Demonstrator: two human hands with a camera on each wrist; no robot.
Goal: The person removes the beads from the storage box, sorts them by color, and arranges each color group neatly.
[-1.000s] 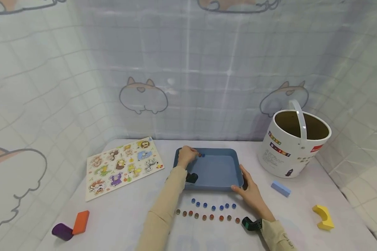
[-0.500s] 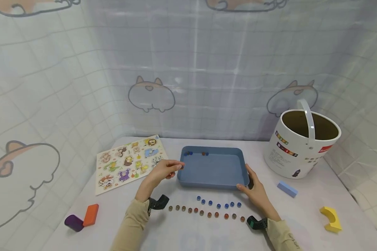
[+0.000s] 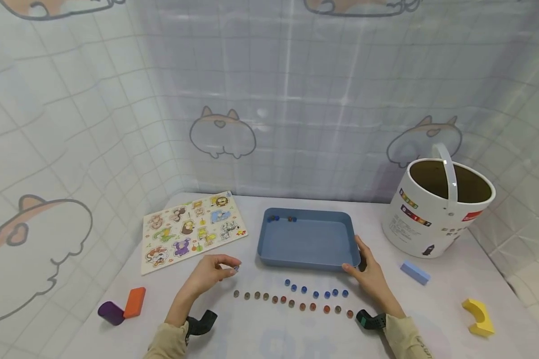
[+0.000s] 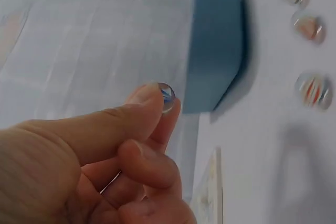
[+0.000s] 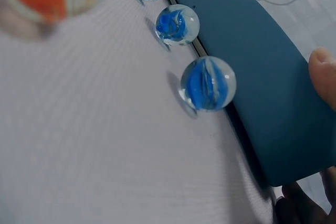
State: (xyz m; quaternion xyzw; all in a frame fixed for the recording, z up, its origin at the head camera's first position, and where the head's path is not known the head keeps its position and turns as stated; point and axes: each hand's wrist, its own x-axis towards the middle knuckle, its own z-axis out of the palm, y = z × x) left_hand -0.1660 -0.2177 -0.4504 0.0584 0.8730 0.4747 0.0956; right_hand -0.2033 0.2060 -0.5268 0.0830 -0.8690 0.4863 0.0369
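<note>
Between thumb and fingertip, my left hand (image 3: pixel 213 271) pinches a clear glass marble (image 4: pixel 167 97) with a blue swirl. It is above the table, left of the blue-grey tray (image 3: pixel 307 263) and apart from it. My right hand (image 3: pixel 369 274) holds the tray at its near right corner, thumb on the front wall and fingers round the right side. Several marbles (image 3: pixel 276 218) lie in the tray's far left part. In front of it runs a row of blue-swirled marbles (image 5: pixel 208 84). Nearer still is a longer row of marbles, some with red swirls (image 4: pixel 314 91).
An animal puzzle board (image 3: pixel 193 232) lies left of the tray. A white bucket (image 3: pixel 424 219) with a raised handle stands at the right. Blocks lie about: blue (image 3: pixel 415 272), yellow arch (image 3: pixel 479 317), orange (image 3: pixel 134 302) and purple cylinder (image 3: pixel 111 313). Patterned cloth walls surround the table.
My left hand has come out of the tray's far left corner and moved left and nearer, a marble in its fingertips. The head view has shifted slightly. My right hand stays on the tray.
</note>
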